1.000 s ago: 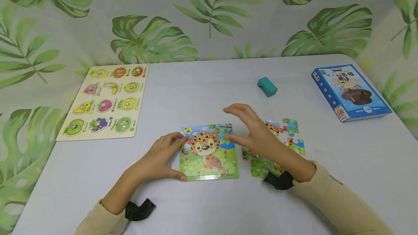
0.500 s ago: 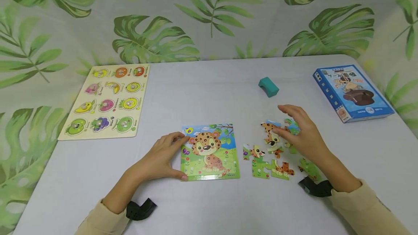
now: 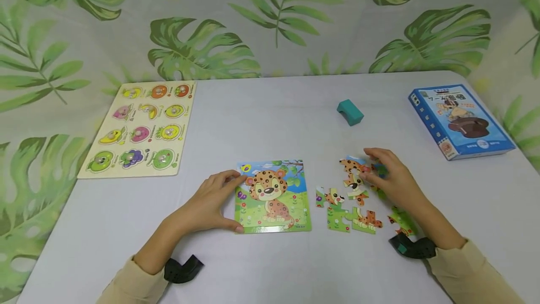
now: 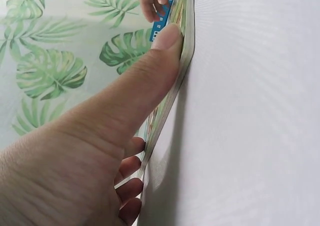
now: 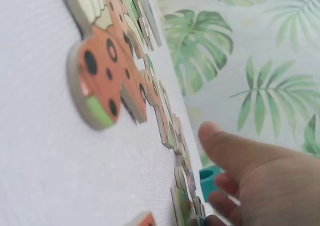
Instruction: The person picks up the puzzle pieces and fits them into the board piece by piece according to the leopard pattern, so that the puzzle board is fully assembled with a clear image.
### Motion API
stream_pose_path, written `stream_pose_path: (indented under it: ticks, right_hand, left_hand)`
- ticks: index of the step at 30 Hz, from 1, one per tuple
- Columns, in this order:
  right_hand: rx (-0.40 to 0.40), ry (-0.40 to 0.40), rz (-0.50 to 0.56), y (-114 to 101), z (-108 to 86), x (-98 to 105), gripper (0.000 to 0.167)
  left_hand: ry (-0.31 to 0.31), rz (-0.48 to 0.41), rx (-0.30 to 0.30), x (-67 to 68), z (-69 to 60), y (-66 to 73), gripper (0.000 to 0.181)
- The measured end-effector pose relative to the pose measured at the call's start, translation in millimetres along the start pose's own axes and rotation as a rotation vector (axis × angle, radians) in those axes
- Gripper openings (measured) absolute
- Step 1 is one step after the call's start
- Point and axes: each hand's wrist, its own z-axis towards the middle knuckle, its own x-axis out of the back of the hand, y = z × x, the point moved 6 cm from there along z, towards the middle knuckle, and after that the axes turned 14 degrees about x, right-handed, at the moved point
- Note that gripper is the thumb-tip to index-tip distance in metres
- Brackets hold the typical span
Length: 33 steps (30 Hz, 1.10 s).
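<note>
In the head view, a leopard puzzle board (image 3: 274, 201) lies flat on the white table. My left hand (image 3: 211, 203) rests along its left edge, thumb at the near corner and fingers farther up. The left wrist view shows the left thumb (image 4: 150, 61) on the board's edge. My right hand (image 3: 394, 177) is over the loose puzzle pieces (image 3: 356, 184) to the board's right, thumb and index finger apart. It covers some of the pieces. In the right wrist view, the right thumb (image 5: 225, 143) is extended and the other fingers are partly hidden.
A wooden fruit board (image 3: 139, 130) lies at the back left. A teal arched block (image 3: 350, 111) sits beyond the pieces, and a blue box (image 3: 461, 121) is at the back right. A patterned cloth (image 3: 202, 46) hangs behind the table.
My right hand moved right from over the puzzle board's right side to the loose pieces, then lowered among them. The left hand stays at the board's edge.
</note>
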Motion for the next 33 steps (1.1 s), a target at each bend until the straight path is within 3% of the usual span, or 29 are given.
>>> stream_pose_path:
  ticks: [17,27,33]
  right_hand:
    - [-0.032,-0.152,-0.05,5.0,4.7,-6.6,0.048]
    - [-0.045,-0.08,-0.06,-4.9,6.8,-2.3,0.048]
    - [0.022,-0.04,-0.015,-29.3,11.4,5.1,0.045]
  left_hand:
    - [-0.002,-0.015,-0.002,0.7,-0.9,0.3,0.11]
    - [0.0,-0.011,-0.002,-0.2,-0.6,-0.9,0.11]
    - [0.007,-0.01,-0.026,1.0,-0.4,0.5,0.109]
